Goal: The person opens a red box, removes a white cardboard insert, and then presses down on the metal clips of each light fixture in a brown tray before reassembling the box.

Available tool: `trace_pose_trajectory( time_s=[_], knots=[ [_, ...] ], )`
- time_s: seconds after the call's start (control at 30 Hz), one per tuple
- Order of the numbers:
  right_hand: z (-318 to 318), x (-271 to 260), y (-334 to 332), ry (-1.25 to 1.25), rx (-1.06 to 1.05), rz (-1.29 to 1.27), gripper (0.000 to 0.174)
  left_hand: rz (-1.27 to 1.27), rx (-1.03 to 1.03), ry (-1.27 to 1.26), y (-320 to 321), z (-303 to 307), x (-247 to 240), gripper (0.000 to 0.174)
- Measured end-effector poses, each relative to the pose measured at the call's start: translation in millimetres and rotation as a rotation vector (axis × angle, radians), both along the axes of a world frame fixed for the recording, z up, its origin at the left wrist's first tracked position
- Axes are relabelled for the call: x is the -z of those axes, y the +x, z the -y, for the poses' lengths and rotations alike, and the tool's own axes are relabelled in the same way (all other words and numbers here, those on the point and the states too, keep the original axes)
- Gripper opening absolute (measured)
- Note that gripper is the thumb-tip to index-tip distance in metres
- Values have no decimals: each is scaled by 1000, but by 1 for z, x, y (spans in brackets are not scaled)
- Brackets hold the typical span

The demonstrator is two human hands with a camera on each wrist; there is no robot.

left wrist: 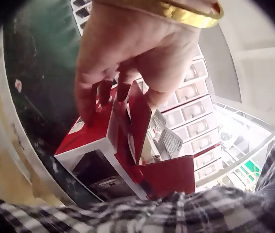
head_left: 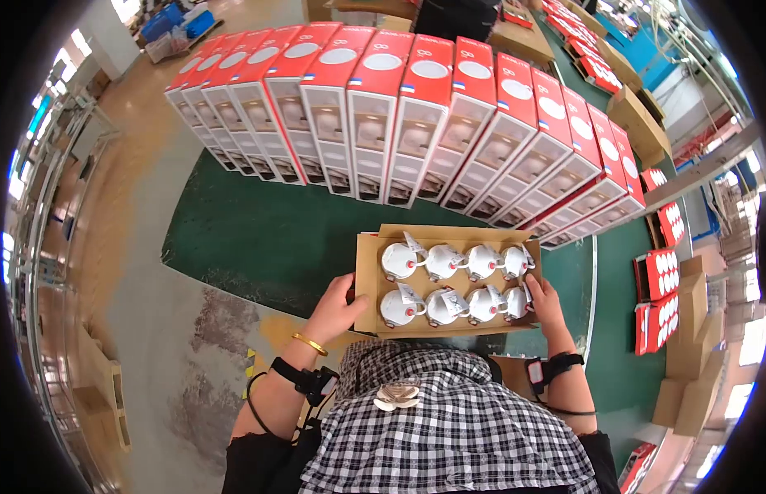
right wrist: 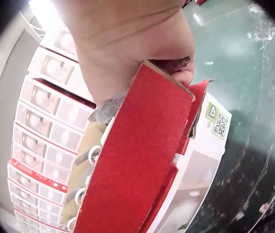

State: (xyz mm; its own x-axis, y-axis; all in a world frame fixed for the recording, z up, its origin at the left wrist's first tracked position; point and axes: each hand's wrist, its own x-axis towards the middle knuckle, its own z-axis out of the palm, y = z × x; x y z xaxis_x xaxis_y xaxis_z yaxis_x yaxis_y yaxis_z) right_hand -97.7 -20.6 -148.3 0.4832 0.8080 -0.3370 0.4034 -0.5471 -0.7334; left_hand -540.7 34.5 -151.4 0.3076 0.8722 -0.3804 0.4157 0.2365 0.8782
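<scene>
An open carton [head_left: 368, 262], tan inside and red and white outside, sits at the near edge of the green table. Two rows of white round light fittings [head_left: 398, 260] fill it, with looped white cables, small red parts and paper tags. My left hand [head_left: 335, 311] grips the carton's left end; in the left wrist view its fingers lie on the red side [left wrist: 96, 126] and the thumb goes over the edge by a raised flap [left wrist: 140, 114]. At the opposite end my right hand [head_left: 548, 306] holds the wall beside a red flap [right wrist: 137, 145], fingers partly hidden.
A curved row of upright red and white boxes [head_left: 375, 99] stands behind the carton on the green table [head_left: 243, 239]. More open red cartons [head_left: 659, 276] and brown cardboard boxes [head_left: 688, 321] line the right side. A metal rail [head_left: 704, 173] slants in at right.
</scene>
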Motion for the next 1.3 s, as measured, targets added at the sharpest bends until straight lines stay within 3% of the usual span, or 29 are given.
trace_pose_trajectory(
  time_s=[0.07, 0.13, 0.17, 0.2, 0.23, 0.27, 0.33, 0.37, 0.4, 0.43, 0.47, 0.5, 0.57, 0.8, 0.93, 1.03, 1.1, 1.3],
  knots=[
    [9, -3, 17, 8, 51, -15, 52, 136, -40, 3, 20, 6, 12, 63],
    [20, -6, 43, 169, 98, 177, 45, 209, -19, -30, 37, 8, 7, 68],
    [27, 5, 61, 311, 96, 299, 36, 65, -22, 139, 44, 10, -1, 70],
    [28, -29, 43, 340, 66, 609, 26, -81, -30, 310, 49, 11, -13, 72],
    [27, -48, 25, 346, 53, 402, 21, -159, 17, 475, 54, 8, -28, 74],
    [26, -63, 3, 355, 44, 191, 17, -261, 74, 716, 58, 5, -39, 63],
    [22, -98, -61, 179, -276, -15, 18, -198, 311, 869, 62, -8, -51, 42],
    [17, -93, -83, 293, -584, -34, 23, -197, 323, 864, 64, -12, -51, 42],
    [12, -89, -102, 407, -896, -53, 28, -173, 361, 828, 67, -14, -51, 30],
    [4, -87, -124, 395, -1057, -43, 31, -151, 396, 794, 68, -16, -50, 19],
    [-2, -87, -137, 383, -1216, -35, 35, -155, 404, 790, 68, -18, -48, 19],
    [-5, -81, -136, 385, -1206, -42, 35, -147, 391, 797, 66, -21, -44, 15],
    [-8, -63, -134, 353, -1085, 303, 41, -140, 408, 799, 64, -24, -40, 12],
    [-7, -52, -126, 391, -1060, 263, 47, -117, 396, 822, 61, -21, -27, 11],
    [-15, -54, -124, 381, -1044, 142, 49, -92, 222, 665, 69, -35, -33, 10],
    [-26, -63, -134, 404, -997, 231, 55, -93, 135, 676, 78, -53, -36, 12],
    [-33, -64, -140, 383, -967, 480, 58, -100, 133, 721, 81, -61, -32, 13],
    [-36, -56, -143, 286, -1000, 619, 57, -178, 258, 786, 83, -74, -19, 14]
  ],
)
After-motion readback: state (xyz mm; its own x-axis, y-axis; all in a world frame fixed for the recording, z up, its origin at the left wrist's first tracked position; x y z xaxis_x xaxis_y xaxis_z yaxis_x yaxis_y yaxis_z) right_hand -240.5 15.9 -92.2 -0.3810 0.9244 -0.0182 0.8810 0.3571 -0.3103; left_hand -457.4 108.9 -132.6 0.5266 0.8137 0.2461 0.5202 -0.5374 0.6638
